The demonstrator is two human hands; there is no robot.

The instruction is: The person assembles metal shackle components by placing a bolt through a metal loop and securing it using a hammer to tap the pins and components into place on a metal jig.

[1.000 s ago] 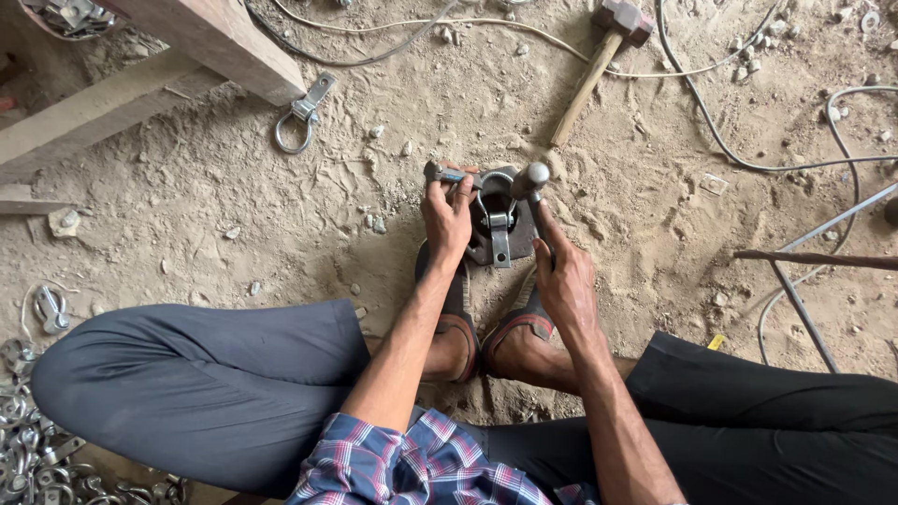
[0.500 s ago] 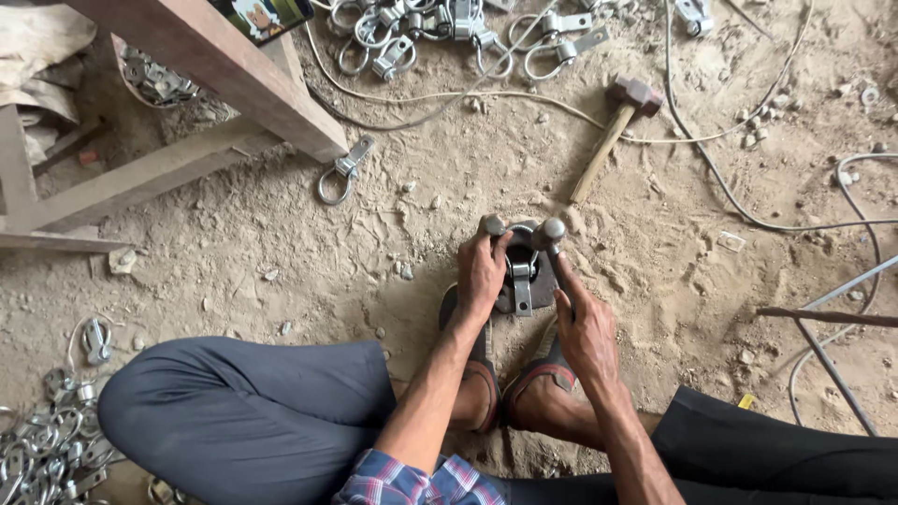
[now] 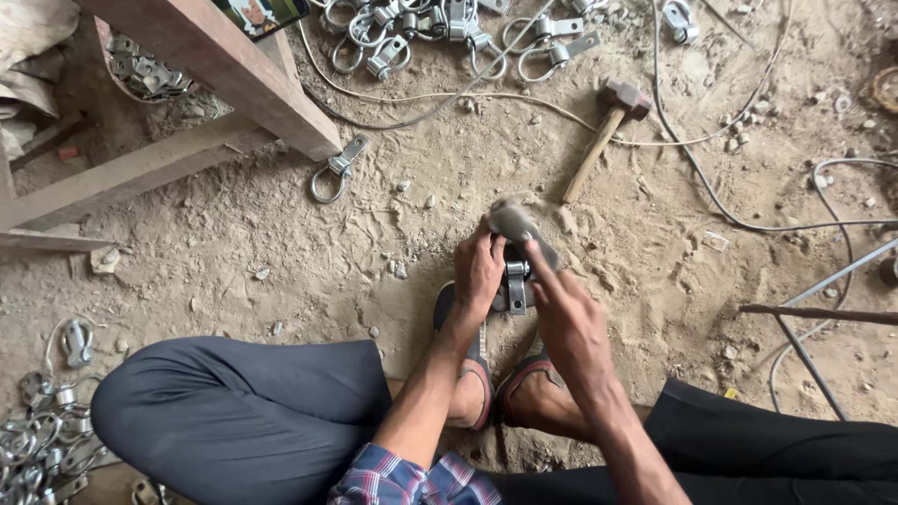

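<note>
While our left hand (image 3: pixel 479 271) grips the metal clamp (image 3: pixel 516 286), our right hand (image 3: pixel 572 323) now swings a blurred tool (image 3: pixel 520 227) at twelve o'clock. Earlier both hands only held it.

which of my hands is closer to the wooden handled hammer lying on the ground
Right. The right hand is below the hammer, slightly nearer; the left hand is further to the hammer's left, on the metal clamp.

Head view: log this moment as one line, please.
left hand: steadying metal clamp on dirt floor | right hand: swinging blurred hammer above clamp | feet: in sandals, beside clamp | spare mallet: lying apart
</note>
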